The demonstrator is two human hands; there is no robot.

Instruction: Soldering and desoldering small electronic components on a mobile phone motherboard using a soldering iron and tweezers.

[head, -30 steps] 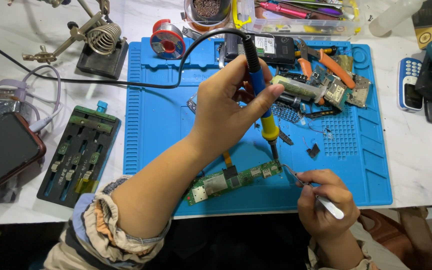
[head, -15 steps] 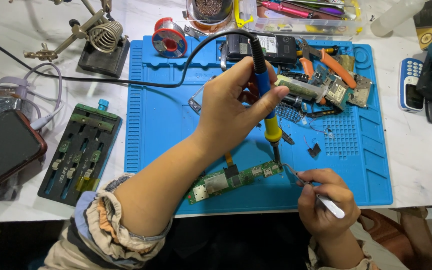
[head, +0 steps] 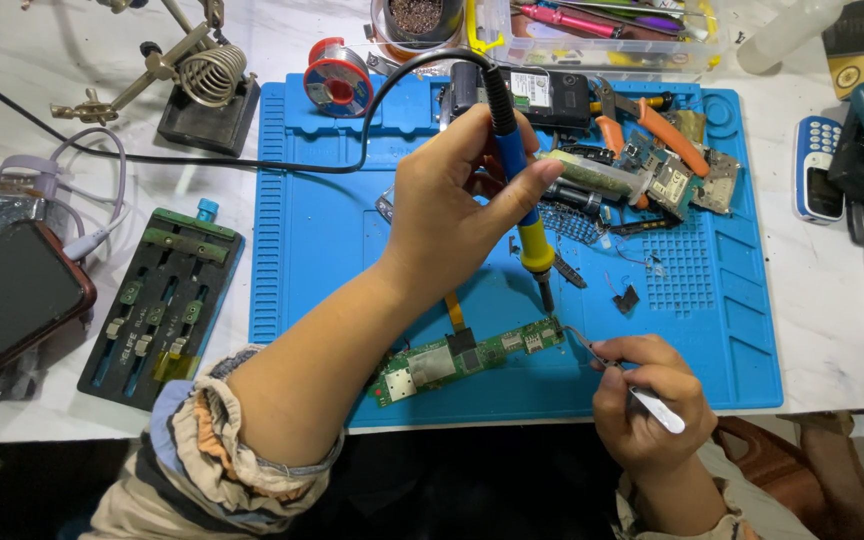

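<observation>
The left hand (head: 452, 215) grips a soldering iron (head: 517, 185), fingers closed round its blue-and-yellow handle. The iron points down, its tip just above the right end of a green circuit board (head: 467, 357). The iron's black cord (head: 252, 160) loops away to the left across the worktop (head: 12, 60).

The board lies tilted on the near part of a blue mat (head: 322, 240), close to the mat's front edge, with the left forearm passing over its left end. An orange flex strip (head: 454, 312) runs up from the board under the wrist.

The right hand (head: 647, 405) holds tweezers (head: 612, 365), fingers pinched shut on them. Their points reach to the board's right end, just beside the iron's tip; whether they touch the board I cannot tell.

At the back of the mat lie loose phone parts (head: 667, 180), orange-handled pliers (head: 652, 130) and a solder spool (head: 337, 75). Left of the mat sit a dark board holder (head: 162, 300), a dark phone (head: 7, 295) and an iron stand (head: 207, 95) with a coil. A small keypad phone (head: 817, 165) lies to the right of the mat.
</observation>
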